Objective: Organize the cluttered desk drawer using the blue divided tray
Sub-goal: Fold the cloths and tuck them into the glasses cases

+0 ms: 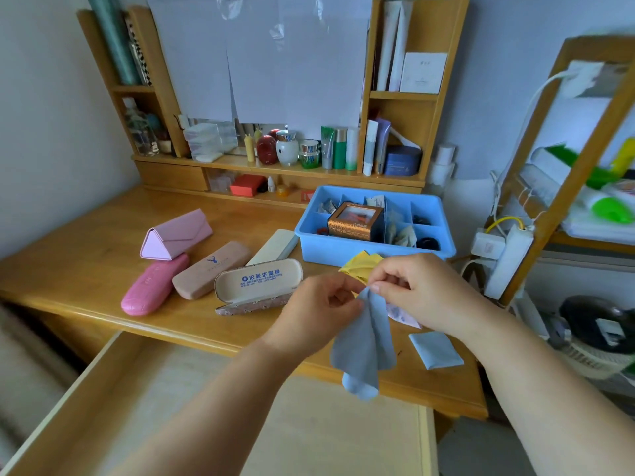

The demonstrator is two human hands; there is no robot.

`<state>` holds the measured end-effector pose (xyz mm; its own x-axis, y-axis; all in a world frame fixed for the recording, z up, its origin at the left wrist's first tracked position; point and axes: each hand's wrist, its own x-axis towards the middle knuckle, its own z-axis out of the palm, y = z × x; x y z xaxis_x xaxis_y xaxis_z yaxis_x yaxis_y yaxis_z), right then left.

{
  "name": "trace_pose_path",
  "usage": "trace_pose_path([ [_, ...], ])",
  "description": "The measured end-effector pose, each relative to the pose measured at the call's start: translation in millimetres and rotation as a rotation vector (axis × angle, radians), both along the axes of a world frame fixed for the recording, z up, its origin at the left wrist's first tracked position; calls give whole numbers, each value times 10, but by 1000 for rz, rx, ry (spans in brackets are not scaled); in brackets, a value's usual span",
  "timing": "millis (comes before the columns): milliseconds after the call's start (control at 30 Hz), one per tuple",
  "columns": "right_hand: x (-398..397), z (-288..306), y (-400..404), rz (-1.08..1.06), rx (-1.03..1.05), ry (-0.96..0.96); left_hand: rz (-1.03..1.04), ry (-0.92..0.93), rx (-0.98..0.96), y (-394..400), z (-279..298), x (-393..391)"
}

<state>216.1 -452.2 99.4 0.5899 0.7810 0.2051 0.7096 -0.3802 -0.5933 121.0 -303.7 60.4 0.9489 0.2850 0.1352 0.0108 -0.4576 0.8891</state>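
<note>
The wooden desk fills most of the view, with its drawer pulled out below the front edge, pale lining showing. At the desk's back right stands the blue divided tray, its compartments holding a brown and gold box, folded papers and dark round things too small to make out. Left of the tray lie five glasses cases in a loose cluster: a pink triangular folding case, a glossy pink hard case, a tan case with a deer mark, a pale cream case partly tucked behind, and an open glasses case whose lid (blue printed lettering inside) stands up toward the camera.

In front of the tray both hands meet over the desk edge. The left hand and the right hand each pinch the top of a light blue lens cloth between thumb and fingertips, and the cloth hangs down loosely, its lower corner over the drawer. A yellow cloth lies behind the hands, just in front of the tray. A second blue cloth, folded, lies flat on the desk near the right forearm, and a white patterned scrap peeks from under the right hand
</note>
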Motion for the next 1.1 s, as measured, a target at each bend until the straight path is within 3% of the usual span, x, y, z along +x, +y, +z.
trace_pose_path([
  [133, -91, -30, -86, -42, -102, -16, 20, 2, 68, -84, -76, -108],
  [233, -141, -64, -123, -77, -148, 94, -32, 26, 76, -129, -107, -160],
  [367, -90, -119, -241, -165, 4, 304, -11, 54, 98, -15, -208, -238],
  [500, 20, -233, -347, -193, 2, 352, 107, 87, 65, 150, -228, -275],
  [600, 68, -316, -345, -215, 1, 330, 202, 88, -111, 173, -232, -197],
  [700, 44, -324, -357, -250, 70, 191, 208, -12, -217, 143, -211, -154],
  [800, -49, -383, -441, -244, 102, 165, 170, -27, -186, 110, -263, -199],
  [900, -209, -597, -547, -221, -17, 225, 134, 72, -177, 70, -451, -329],
  [1000, -272, -845, -589, -227, -162, 272, 79, 236, -90, 41, -640, -408],
  [1100, -226, -945, -551, -275, -156, 205, 120, 263, 49, 60, -696, -367],
])
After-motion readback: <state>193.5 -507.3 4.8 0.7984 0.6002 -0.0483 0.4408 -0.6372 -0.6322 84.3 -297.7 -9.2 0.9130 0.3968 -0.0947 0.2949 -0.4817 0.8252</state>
